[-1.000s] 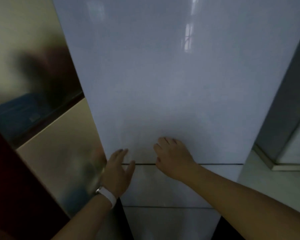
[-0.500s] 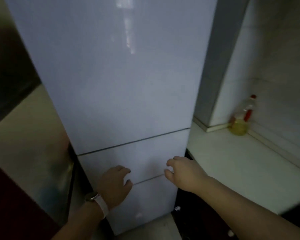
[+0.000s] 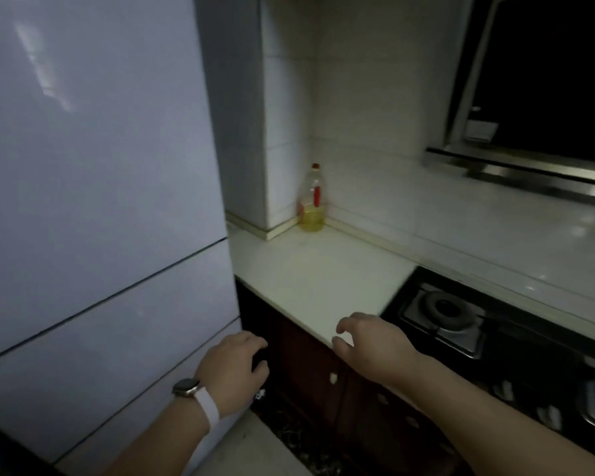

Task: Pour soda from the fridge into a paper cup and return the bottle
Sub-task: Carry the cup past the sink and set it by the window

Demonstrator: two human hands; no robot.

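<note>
A tall pale-blue fridge (image 3: 93, 173) fills the left of the view, all its doors shut. My left hand (image 3: 232, 369), with a watch on a white strap, hangs loosely curled beside the fridge's lower right corner and holds nothing. My right hand (image 3: 371, 341) hovers over the front edge of the white counter (image 3: 316, 269), fingers apart and empty. No soda bottle or paper cup shows in the view.
A bottle of yellow oil with a red cap (image 3: 312, 201) stands in the counter's back corner. A black gas hob (image 3: 461, 317) lies to the right, under a range hood (image 3: 529, 132). Dark cabinet doors (image 3: 310, 369) are below the counter.
The view has swung right from the fridge front to the counter. Both hands have come off the fridge doors and moved right, the right one now over the counter edge.
</note>
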